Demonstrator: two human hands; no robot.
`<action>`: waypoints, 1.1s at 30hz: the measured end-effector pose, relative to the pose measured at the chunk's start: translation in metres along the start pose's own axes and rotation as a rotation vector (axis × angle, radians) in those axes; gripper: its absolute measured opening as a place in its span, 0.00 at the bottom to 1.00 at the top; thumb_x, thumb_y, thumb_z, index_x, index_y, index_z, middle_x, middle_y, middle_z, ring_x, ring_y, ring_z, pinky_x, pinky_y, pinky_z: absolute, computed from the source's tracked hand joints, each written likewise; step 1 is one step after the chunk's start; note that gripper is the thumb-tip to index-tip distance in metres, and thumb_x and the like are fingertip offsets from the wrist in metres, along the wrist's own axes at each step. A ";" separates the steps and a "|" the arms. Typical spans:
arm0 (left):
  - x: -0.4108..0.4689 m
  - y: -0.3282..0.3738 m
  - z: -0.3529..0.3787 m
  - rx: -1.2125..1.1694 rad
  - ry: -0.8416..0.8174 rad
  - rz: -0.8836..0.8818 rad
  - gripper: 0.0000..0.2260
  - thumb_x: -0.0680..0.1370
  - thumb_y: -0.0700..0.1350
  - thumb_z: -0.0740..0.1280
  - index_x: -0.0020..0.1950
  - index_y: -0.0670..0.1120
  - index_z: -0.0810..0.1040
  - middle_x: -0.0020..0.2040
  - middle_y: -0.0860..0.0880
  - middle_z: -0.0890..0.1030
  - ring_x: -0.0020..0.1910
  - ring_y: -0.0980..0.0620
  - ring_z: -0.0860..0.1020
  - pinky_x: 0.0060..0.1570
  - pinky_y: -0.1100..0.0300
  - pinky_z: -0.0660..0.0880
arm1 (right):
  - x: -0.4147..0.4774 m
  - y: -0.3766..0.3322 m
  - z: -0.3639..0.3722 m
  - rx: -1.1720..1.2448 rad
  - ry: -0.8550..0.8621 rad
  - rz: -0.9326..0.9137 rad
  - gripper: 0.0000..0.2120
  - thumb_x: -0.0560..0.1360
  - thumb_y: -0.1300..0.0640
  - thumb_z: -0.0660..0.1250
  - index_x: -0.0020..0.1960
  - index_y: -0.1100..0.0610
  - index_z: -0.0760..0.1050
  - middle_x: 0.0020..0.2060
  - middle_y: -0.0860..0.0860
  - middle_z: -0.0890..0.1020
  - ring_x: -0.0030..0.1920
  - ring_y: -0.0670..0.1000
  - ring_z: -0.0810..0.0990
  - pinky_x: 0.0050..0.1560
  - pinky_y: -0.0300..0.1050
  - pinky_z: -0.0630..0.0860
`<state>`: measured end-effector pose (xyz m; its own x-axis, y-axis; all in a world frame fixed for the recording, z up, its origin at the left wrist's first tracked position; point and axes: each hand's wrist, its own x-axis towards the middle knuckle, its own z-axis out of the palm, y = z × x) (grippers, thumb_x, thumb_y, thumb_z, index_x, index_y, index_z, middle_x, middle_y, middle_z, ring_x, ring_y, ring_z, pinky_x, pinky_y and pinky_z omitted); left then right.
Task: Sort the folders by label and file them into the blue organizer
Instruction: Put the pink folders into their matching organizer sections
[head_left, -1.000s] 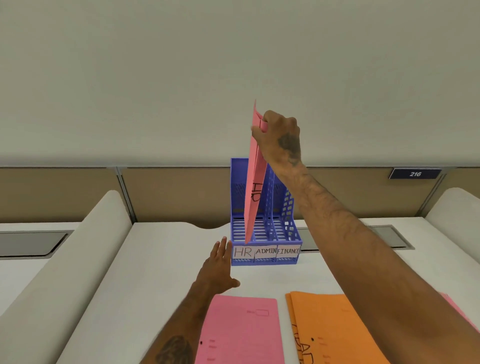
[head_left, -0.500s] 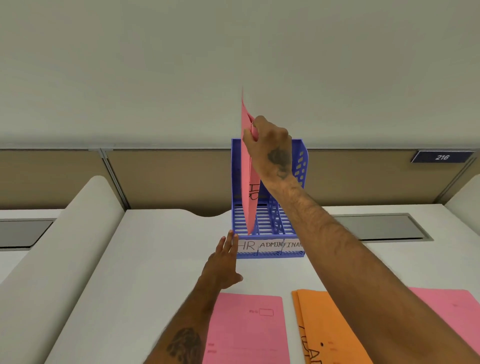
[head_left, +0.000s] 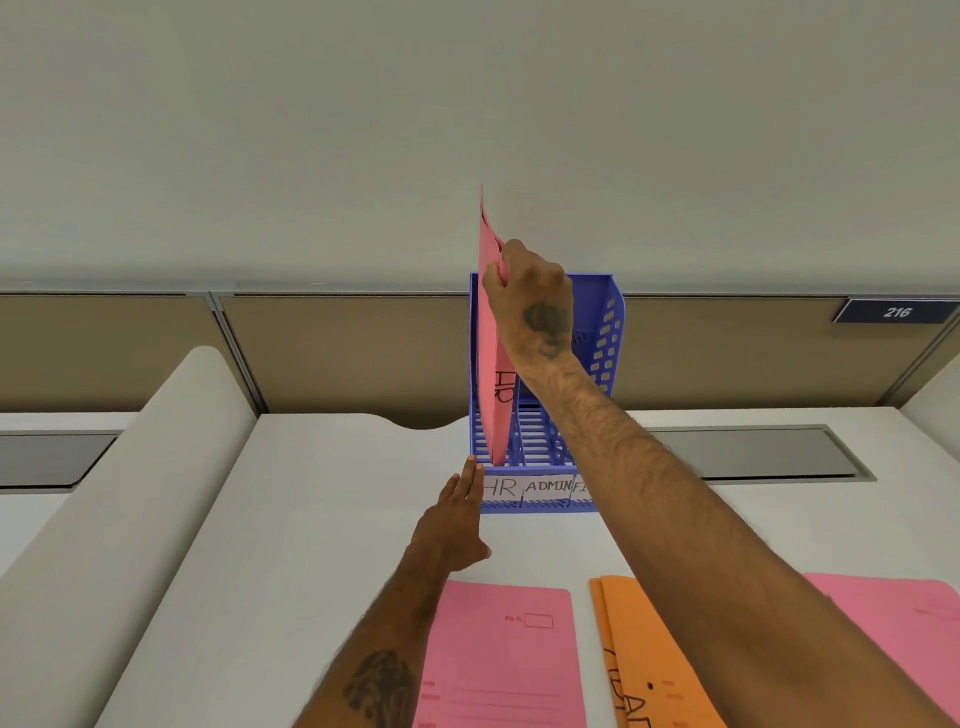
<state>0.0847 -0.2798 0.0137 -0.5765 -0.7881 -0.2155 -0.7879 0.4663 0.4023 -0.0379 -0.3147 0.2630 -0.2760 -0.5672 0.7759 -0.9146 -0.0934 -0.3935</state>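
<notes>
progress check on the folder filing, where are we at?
Done: nothing filed yet; the blue organizer shows no folder standing free in the ADMIN or third slot. In hand: the right hand lowers the pink HR folder into the HR slot while the left hand touches the organizer's front corner. Left: a pink folder, an orange folder and another pink folder on the desk.

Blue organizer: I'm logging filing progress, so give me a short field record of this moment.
organizer: blue organizer, upright on desk, slots labelled HR, ADMIN, third partly hidden
held folder: pink HR folder, lower edge in HR slot
right hand: grips folder's top
left hand: open, at organizer's front left corner
unfiled: pink folder, orange folder, second pink folder
</notes>
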 end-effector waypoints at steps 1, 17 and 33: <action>0.000 0.000 0.000 -0.002 -0.002 0.000 0.51 0.75 0.47 0.74 0.80 0.50 0.35 0.81 0.53 0.39 0.80 0.48 0.47 0.71 0.48 0.69 | -0.004 0.002 0.002 -0.014 -0.023 0.013 0.10 0.80 0.58 0.63 0.52 0.65 0.76 0.44 0.60 0.84 0.38 0.58 0.83 0.41 0.52 0.83; -0.002 0.003 0.002 -0.011 -0.042 -0.041 0.53 0.74 0.49 0.75 0.80 0.50 0.34 0.80 0.51 0.35 0.80 0.45 0.47 0.71 0.47 0.66 | -0.039 0.012 0.023 -0.207 -0.551 0.220 0.17 0.80 0.47 0.60 0.56 0.60 0.76 0.49 0.57 0.81 0.48 0.57 0.81 0.38 0.43 0.69; -0.069 -0.004 -0.005 -0.012 -0.008 -0.182 0.51 0.74 0.55 0.73 0.80 0.51 0.35 0.80 0.49 0.33 0.80 0.44 0.46 0.73 0.44 0.63 | -0.088 0.015 -0.018 -0.093 -0.486 0.221 0.30 0.78 0.40 0.61 0.72 0.54 0.58 0.57 0.58 0.78 0.52 0.59 0.80 0.46 0.51 0.77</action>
<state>0.1291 -0.2295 0.0317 -0.4268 -0.8556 -0.2930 -0.8765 0.3115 0.3671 -0.0325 -0.2516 0.1979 -0.3159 -0.8806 0.3533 -0.8789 0.1312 -0.4586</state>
